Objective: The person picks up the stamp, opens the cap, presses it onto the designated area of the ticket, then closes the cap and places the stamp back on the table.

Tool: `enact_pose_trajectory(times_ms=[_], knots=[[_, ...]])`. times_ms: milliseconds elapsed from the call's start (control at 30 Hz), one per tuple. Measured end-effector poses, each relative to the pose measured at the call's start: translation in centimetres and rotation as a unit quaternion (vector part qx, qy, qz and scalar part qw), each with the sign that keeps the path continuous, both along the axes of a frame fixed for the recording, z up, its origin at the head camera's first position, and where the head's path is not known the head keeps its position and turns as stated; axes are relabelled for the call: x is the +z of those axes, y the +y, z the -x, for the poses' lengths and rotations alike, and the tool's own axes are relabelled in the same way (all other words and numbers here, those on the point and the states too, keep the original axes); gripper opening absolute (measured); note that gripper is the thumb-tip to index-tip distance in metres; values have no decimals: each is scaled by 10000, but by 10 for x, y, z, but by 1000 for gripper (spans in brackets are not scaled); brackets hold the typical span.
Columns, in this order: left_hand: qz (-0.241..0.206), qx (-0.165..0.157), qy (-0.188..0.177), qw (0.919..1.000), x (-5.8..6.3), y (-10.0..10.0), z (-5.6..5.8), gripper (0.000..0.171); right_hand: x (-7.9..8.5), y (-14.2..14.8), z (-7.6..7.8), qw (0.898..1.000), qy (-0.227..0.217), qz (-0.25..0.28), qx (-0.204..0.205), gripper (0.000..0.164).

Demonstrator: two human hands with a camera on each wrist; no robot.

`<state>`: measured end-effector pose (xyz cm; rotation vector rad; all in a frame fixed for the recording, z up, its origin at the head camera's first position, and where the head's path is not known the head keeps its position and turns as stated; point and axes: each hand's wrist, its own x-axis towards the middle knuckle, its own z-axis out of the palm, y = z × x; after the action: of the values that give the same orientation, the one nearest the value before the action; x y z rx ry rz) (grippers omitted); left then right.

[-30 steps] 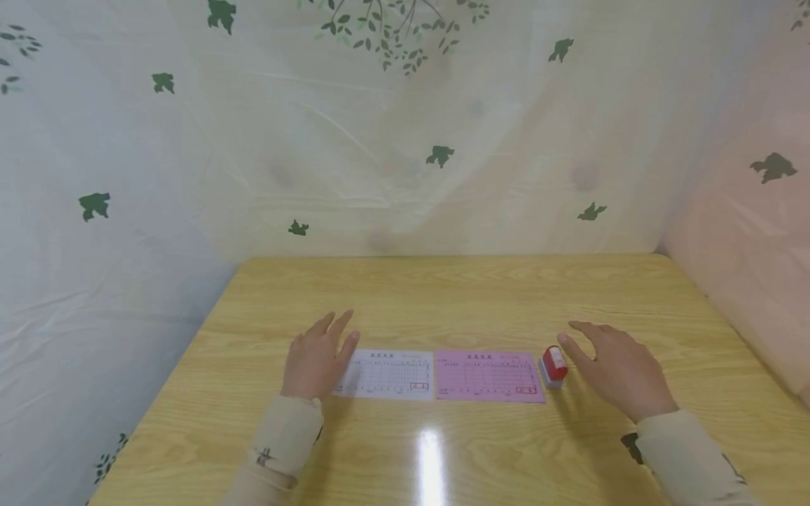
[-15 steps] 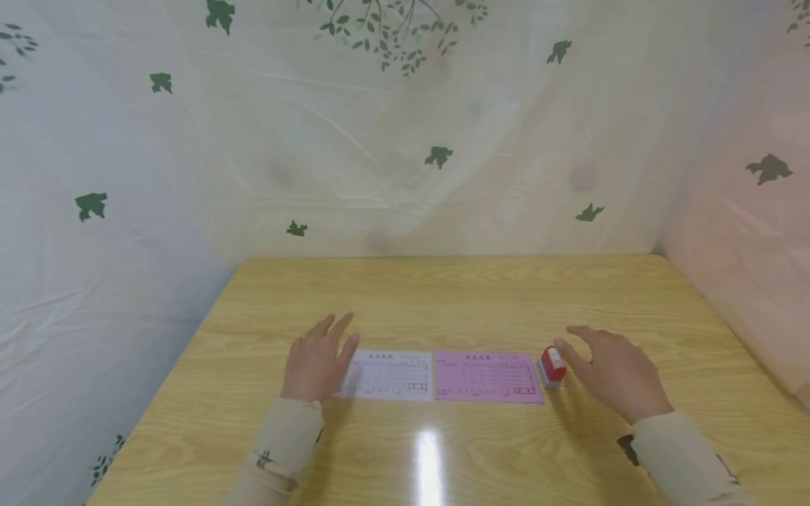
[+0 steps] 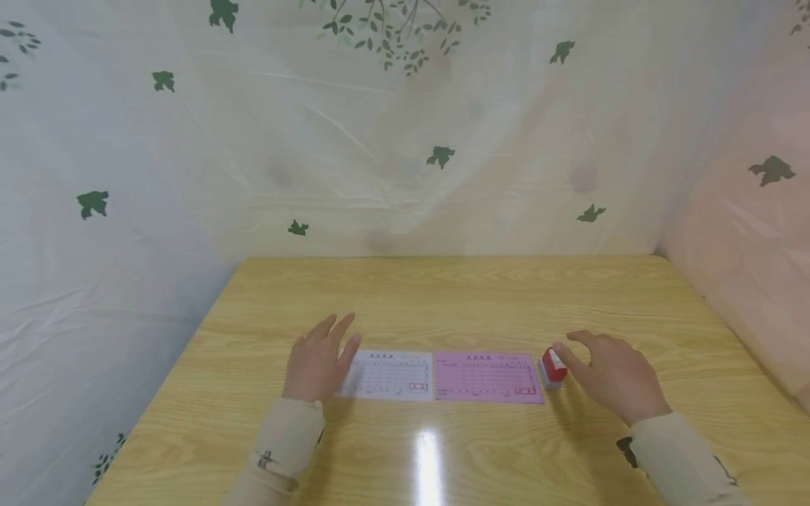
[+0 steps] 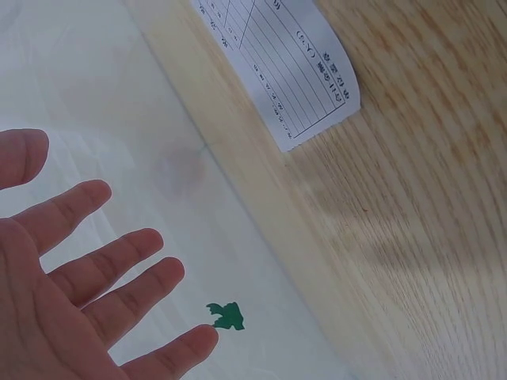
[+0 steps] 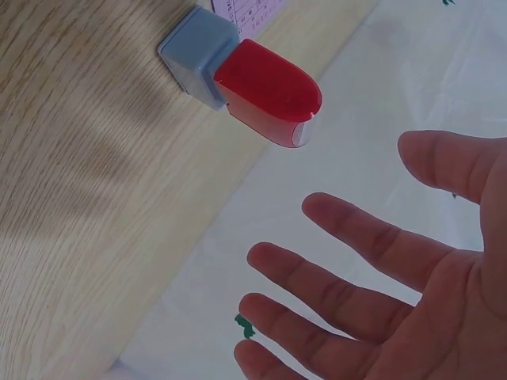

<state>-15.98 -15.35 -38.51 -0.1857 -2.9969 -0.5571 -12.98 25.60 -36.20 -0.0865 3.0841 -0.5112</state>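
A white printed form (image 3: 389,374) and a pink printed form (image 3: 489,377) lie side by side on the wooden table. Just right of the pink one stands a stamp (image 3: 553,367) with a red handle (image 5: 268,89) and a grey base (image 5: 200,55). My left hand (image 3: 318,364) hovers with spread fingers above the white form's left end, covering part of it in the head view. Near the stamp, my right hand (image 3: 616,372) is held with its fingers extended; the right wrist view shows a gap between hand and stamp. Neither hand holds anything.
The wooden table (image 3: 443,295) has a bright light reflection near its front. A pale curtain (image 3: 380,140) with green bird and leaf prints hangs behind and on both sides.
My right hand has shifted slightly left and down, closer to the stamp. The left hand stays nearly still, and the forms and stamp have not moved.
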Motion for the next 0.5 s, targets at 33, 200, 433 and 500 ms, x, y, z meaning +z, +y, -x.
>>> enact_pose_trajectory(times_ms=[33, 200, 433, 500], knots=[[-6, 4, 3, 10000, 0, 0, 0, 53, 0, 0, 0, 10000, 29, -19, 2, 65], [-65, 44, -59, 10000, 2, 1, 0, 52, -2, -1, 0, 9997, 228, -128, 34, 61], [-78, 80, -134, 9998, 3, 1, 0, 53, -6, -2, 0, 9988, 382, -305, 54, 58], [-74, 81, -130, 9999, 3, 1, 0, 53, -6, -2, 0, 9987, 384, -319, 44, 57]])
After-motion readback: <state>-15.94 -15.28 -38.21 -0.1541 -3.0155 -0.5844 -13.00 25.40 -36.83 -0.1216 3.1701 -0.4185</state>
